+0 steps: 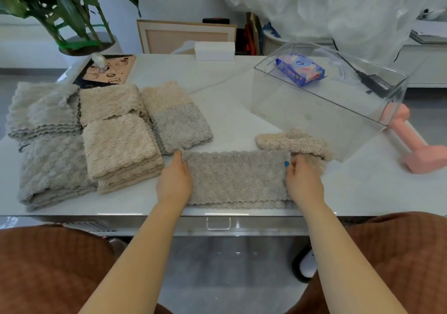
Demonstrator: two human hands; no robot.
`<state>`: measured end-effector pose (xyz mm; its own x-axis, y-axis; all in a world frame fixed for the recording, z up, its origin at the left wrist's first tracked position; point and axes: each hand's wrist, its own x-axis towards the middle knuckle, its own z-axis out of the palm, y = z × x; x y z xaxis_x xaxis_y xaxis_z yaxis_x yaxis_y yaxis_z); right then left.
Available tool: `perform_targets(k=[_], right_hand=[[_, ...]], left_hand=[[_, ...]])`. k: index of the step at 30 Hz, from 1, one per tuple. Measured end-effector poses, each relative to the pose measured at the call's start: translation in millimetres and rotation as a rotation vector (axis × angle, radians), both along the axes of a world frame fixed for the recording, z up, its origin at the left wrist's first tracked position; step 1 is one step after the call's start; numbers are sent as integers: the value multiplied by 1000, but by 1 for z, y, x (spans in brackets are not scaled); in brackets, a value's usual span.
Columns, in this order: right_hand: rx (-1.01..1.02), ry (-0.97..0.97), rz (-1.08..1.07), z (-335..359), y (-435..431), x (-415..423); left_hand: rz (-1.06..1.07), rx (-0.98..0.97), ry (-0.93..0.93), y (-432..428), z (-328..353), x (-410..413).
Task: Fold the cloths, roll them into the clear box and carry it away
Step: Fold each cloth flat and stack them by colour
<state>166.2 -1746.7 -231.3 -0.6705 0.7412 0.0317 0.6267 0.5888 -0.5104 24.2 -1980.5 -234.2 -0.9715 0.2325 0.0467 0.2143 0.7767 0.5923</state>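
Cloth [235,178] looks soft and floppy, so pinch its ends. Left hand [174,180] flat, released. Right hand [303,180] pinching the end

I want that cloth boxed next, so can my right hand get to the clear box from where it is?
Probably yes: the right hand rests on the cloth, the clear box stands just beyond it, nothing between.
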Motion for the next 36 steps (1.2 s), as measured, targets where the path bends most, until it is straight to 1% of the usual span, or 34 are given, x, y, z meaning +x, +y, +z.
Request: perform_targets(k=[3, 7, 9, 11, 13, 15, 16, 17, 19, 21, 22, 23, 24, 26, 28, 29, 31, 33, 36], right_hand=[[1, -133, 2, -5, -4, 4], [-25, -144, -11, -1, -2, 3], [-43, -129, -16, 3, 0, 2], [-57, -154, 1, 4, -2, 1], [-42, -203, 25, 1, -9, 2], [56, -222, 23, -4, -17, 6], [111, -236, 19, -6, -20, 7], [149, -254, 15, -7, -22, 8], [195, -256, -21, -7, -27, 9], [281, -136, -46, -8, -31, 11], [349, -67, -23, -10, -32, 11], [421, 8, 20, -12, -34, 10], [459, 80, 97, -14, -37, 7], [424, 135, 305, -19, -44, -1], [344, 23, 417, -25, -47, -6], [322, -57, 423, -28, -48, -7], [290, -171, 384, -31, -44, -5], [257, -216, 345, -33, -40, -5], [230, -232, 318, -31, -37, -2]], left_hand=[[-25, 32, -103, -3, 2, -4], [-44, 108, -254, -5, 13, -14], [-60, 136, -272, -7, 14, -18], [-58, 120, -252, -10, 10, -20], [-53, 2, -134, -12, 4, -18], [-43, -196, 59, -13, -3, -11], [-32, -265, 132, -12, -5, -7], [-21, -295, 179, -12, -5, -3], [-11, -265, 250, -14, -8, 1], [-39, -220, 400, -15, -11, 3], [-75, -198, 486, -13, -13, 5], [-144, -183, 531, -9, -14, 9], [-241, -180, 526, -5, -16, 12], [-412, -241, 381, 4, -20, 18], [-460, -334, 209, 7, -25, 19], [-461, -367, 165, 6, -28, 17], [-448, -402, 137, 5, -29, 11], [-391, -399, 119, 2, -27, 9], [-205, -339, 81, -4, -24, 12]])
